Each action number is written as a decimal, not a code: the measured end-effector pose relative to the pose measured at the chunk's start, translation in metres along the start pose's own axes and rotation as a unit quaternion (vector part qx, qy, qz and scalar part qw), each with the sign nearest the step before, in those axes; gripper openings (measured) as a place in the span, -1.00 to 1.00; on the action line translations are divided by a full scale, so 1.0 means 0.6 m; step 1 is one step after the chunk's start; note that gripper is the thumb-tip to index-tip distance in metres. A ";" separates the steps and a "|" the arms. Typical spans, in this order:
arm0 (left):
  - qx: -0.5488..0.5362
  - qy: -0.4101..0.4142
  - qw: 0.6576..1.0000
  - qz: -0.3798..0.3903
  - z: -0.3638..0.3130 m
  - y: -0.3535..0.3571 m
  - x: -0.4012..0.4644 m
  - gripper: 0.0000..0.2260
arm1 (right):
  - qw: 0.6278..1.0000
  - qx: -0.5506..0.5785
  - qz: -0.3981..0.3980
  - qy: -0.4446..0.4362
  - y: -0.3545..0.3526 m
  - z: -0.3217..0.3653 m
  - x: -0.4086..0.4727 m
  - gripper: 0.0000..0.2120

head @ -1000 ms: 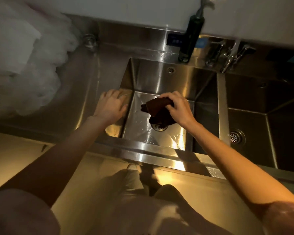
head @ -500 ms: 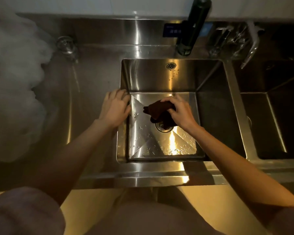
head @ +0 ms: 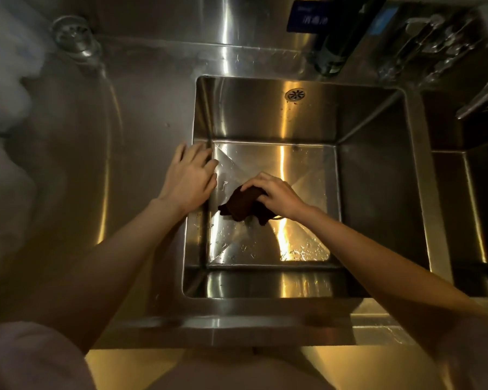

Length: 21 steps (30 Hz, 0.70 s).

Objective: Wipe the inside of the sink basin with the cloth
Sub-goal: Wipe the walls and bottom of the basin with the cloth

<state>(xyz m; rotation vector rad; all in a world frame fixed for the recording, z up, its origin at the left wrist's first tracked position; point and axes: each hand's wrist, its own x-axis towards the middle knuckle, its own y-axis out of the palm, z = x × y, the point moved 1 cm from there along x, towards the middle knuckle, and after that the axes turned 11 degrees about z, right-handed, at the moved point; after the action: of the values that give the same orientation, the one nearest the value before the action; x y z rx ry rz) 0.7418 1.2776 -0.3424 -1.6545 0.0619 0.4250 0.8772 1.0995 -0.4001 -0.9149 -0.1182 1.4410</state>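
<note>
Stainless steel fills the view under dim yellow light: a worktop (head: 76,170) runs along the left, and a deep square sink basin (head: 378,192) is sunk into it at centre, its floor wet with scattered drops; a small round overflow grille (head: 295,95) sits high on the far wall, and a second basin (head: 468,192) lies beyond the divider on the right. On the floor of the central basin, left of the middle, lies a dark brown cloth (head: 241,205), bunched into a lump; the right hand (head: 276,197) is on top of it, its fingers (head: 255,183) curled over the upper edge of the cloth and clamped on it, pressing it down to the steel. The left hand (head: 190,174) rests on the basin's left rim, its fingers (head: 200,153) straight and slightly apart, the tips reaching over the edge; it holds nothing. Behind the basin a dark bottle (head: 333,52) stands on the back ledge beside a blue label (head: 310,19), and what appear to be tap fittings (head: 434,43) show blurred at the upper right. A round metal fitting (head: 72,33) sits at the worktop's far left corner; pale, blurred material (head: 3,108) fills the left edge.
</note>
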 end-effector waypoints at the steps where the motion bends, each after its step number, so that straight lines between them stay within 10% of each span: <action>1: -0.010 0.001 1.000 -0.007 0.001 0.007 -0.002 -0.70 | 1.000 -0.002 0.013 0.001 0.005 -0.010 0.016 -0.54; 21: -0.075 0.007 0.990 -0.118 0.003 0.024 0.002 -0.73 | 0.988 -0.086 -0.061 0.111 -0.001 -0.173 0.227 -0.54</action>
<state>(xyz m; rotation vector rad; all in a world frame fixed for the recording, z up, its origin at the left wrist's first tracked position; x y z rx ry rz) 0.7383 1.2779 -0.3568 -1.7877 -0.1577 0.2415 0.9635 1.1709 -0.5295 -1.1837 -0.1329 1.2201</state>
